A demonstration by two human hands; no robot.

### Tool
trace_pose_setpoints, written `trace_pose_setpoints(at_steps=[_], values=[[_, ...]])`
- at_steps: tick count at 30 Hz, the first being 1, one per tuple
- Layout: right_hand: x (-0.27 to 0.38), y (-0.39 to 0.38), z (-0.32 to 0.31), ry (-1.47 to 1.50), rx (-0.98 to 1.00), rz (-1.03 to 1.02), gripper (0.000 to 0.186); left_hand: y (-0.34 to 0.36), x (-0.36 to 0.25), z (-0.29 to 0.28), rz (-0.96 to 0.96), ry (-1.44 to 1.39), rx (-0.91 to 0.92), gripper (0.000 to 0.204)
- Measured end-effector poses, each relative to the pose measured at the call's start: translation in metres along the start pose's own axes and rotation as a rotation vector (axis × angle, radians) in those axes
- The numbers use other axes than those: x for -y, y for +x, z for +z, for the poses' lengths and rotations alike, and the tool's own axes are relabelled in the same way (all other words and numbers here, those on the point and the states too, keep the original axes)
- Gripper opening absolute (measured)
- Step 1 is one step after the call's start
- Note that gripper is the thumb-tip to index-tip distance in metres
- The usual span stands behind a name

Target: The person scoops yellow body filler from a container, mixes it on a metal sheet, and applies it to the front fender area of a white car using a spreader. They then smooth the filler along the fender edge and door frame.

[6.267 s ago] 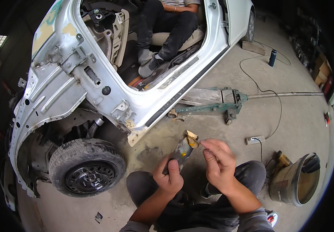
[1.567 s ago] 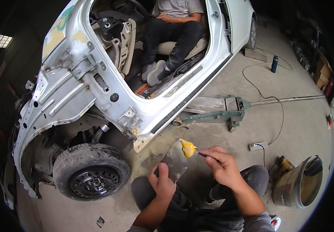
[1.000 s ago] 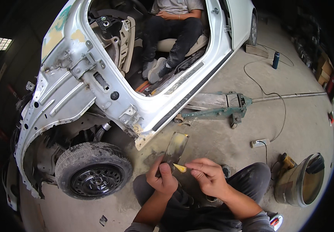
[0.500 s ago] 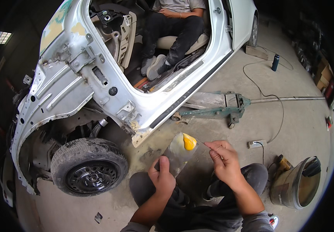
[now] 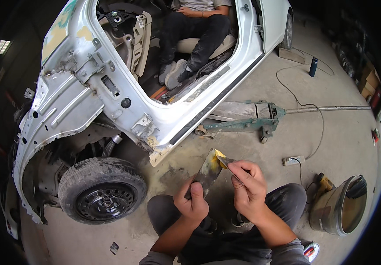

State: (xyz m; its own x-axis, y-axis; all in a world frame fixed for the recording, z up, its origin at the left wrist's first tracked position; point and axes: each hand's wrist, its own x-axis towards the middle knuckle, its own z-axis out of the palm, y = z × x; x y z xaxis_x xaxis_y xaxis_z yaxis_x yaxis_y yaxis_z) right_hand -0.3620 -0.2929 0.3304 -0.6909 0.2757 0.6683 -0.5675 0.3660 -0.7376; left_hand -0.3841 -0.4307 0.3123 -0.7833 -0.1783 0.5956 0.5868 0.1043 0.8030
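My left hand [image 5: 191, 202] is closed around the lower end of a flat grey mixing board [image 5: 206, 176], its thumb on the face. The board is smeared with yellowish residue and tilted upward in front of my knees. Yellow putty [image 5: 220, 155] sits at its far end. Pinched in my right hand [image 5: 250, 190] is a thin dark putty spreader [image 5: 226, 160], its blade against the putty at the board's upper right edge. Part of the spreader is hidden by my fingers.
Ahead stands a stripped white car body [image 5: 155, 126], with a person [image 5: 195, 31] seated inside. A black steel wheel [image 5: 104, 190] lies left. Beyond my hands are a green floor jack [image 5: 252, 121] and power strip [image 5: 292, 160]; a bucket [image 5: 327, 210] stands right.
My right hand has brought the spreader left onto the putty, and the yellow blob now shows smaller, partly covered. The board has turned more edge-on in my left hand.
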Motion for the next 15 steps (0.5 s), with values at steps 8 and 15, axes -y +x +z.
trace_pose_setpoints(at_steps=[8, 15], values=[[0.001, -0.022, 0.003, 0.093, 0.226, 0.107, 0.028, 0.007, 0.005, 0.001, 0.074, 0.004, -0.004, 0.031], [-0.006, 0.04, -0.027, 1.333, -0.12, 0.62, 0.035, -0.001, 0.004, -0.006, -0.299, -0.457, -0.068, 0.028]])
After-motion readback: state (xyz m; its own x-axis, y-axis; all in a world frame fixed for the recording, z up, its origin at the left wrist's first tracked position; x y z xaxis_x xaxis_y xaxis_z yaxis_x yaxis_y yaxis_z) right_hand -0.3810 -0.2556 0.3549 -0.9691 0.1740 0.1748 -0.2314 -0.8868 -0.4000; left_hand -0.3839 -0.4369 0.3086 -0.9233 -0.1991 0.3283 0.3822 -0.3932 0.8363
